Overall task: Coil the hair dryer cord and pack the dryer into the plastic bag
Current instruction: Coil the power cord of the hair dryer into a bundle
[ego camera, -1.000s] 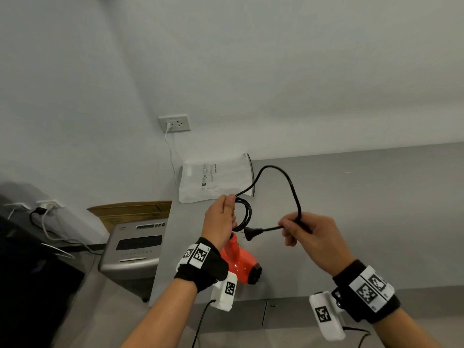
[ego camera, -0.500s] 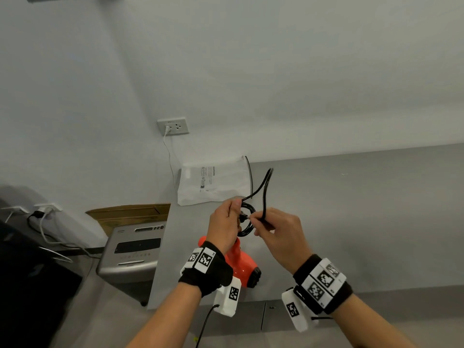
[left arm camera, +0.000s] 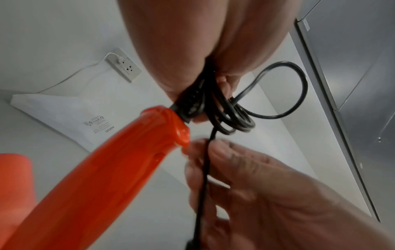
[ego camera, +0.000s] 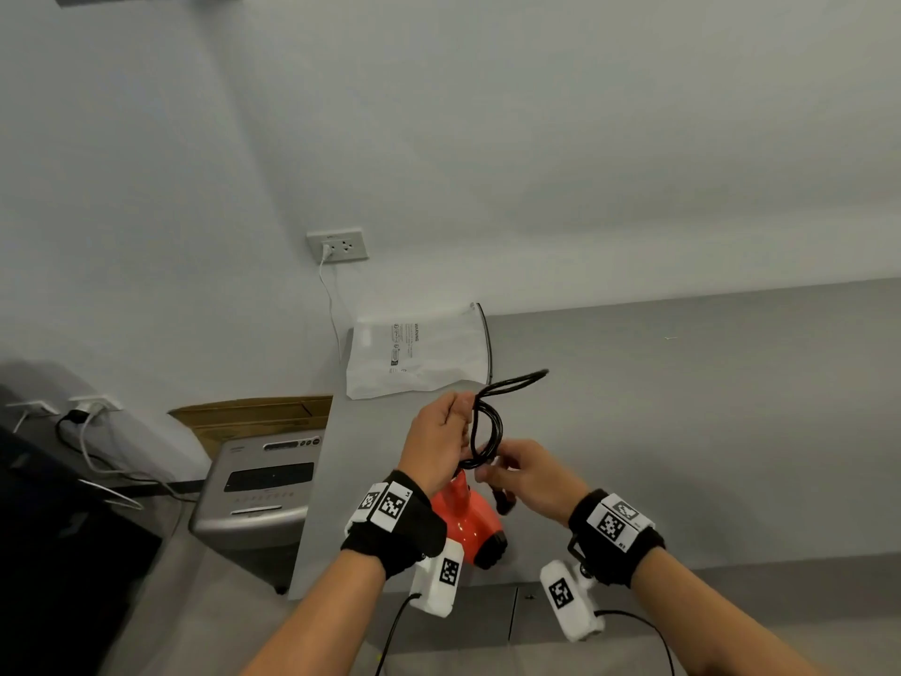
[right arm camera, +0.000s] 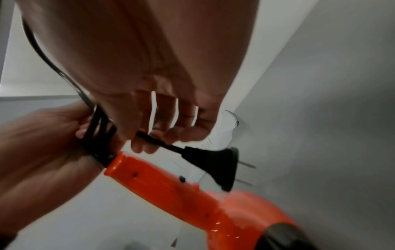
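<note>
Since half a second ago my right hand (ego camera: 529, 480) has dropped from beside the coil to its 6 o'clock edge, drawing the tail of the cord (ego camera: 487, 426) down with it; the loose loop that stood upright now leans toward 2 o'clock. The cord sits bunched in several turns in my left hand (ego camera: 439, 441), fingers curled tight around the bundle right where it leaves the handle of the orange hair dryer (ego camera: 470, 522), which hangs below at 6 o'clock over the grey table (ego camera: 682, 407). My right hand pinches the last stretch of cord just behind the plug (right arm camera: 215, 165), whose prongs point away from the palm. The risk, as I judge it: the stiff turns could spring open if my left grip eases while I tuck the plug end, and the leaning loop could snag a finger. The plastic bag (ego camera: 419, 353) lies flat at 12 o'clock by the wall, well apart from both hands.
</note>
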